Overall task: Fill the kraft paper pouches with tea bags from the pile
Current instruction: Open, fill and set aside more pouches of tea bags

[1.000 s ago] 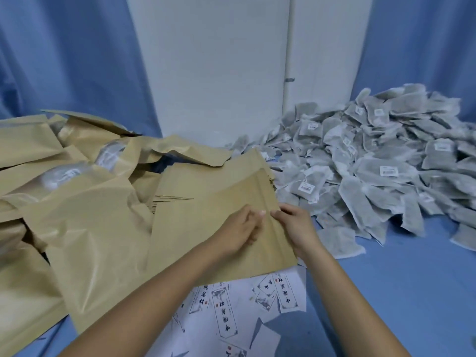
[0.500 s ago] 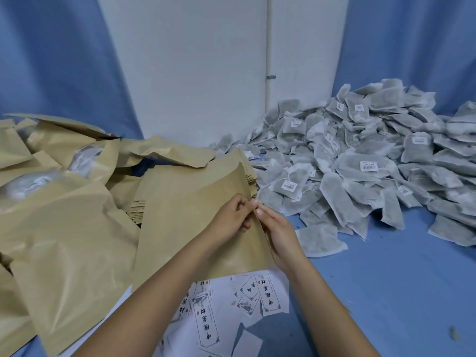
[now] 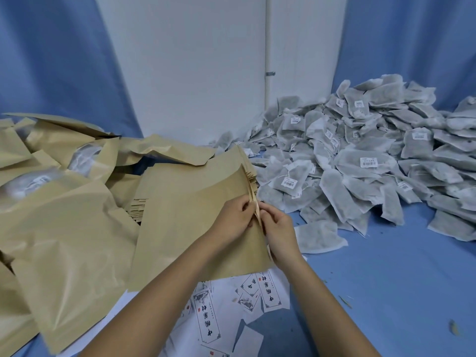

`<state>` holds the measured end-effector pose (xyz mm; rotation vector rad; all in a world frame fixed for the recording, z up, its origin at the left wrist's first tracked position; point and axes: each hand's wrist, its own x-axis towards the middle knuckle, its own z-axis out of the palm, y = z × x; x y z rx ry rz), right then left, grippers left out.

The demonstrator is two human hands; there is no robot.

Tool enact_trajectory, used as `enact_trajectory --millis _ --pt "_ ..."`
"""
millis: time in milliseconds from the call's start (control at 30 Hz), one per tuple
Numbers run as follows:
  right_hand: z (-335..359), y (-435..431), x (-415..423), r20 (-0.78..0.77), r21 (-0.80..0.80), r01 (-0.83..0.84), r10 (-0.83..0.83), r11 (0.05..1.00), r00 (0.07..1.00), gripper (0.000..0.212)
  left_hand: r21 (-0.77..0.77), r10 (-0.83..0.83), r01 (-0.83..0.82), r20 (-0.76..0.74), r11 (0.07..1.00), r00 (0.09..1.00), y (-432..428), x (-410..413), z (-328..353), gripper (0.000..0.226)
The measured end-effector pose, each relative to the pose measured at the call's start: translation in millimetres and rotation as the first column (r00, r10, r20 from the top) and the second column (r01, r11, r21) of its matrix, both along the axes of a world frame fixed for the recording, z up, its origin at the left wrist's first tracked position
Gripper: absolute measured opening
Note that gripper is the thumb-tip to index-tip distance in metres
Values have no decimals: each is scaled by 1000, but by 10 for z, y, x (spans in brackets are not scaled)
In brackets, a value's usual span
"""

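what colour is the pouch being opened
The pouch is plain tan-brown kraft, seen best in the head view.

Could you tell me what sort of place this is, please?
Probably a small hand-packing corner for tea: a loose pile of labelled tea bags lies on a blue-covered surface, kraft pouches are heaped at the left, and printed label sheets lie near the pouch that the left hand and right hand pinch.
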<state>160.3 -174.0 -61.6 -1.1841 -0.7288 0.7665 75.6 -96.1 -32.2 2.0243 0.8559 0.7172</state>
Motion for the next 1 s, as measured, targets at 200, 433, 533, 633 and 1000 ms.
enact_trajectory --millis 200,433,533,633,1000 --pt "-3 -27 55 -72 18 -28 29 999 997 22 56 -28 26 33 998 999 -14 17 56 34" --pt "-39 -14 105 29 -69 48 -47 996 998 12 83 -90 86 38 993 995 -23 -40 31 23" --pt "-60 3 167 -171 -112 99 -117 989 978 16 161 -120 115 23 980 992 -23 -74 27 27" --pt "-50 -22 319 -134 -139 237 -255 961 957 15 283 -133 117 38 952 990 -31 -139 31 33" --pt "-51 6 213 44 -100 263 -260 960 965 12 872 -85 489 -486 12 870 105 -133 366 28"
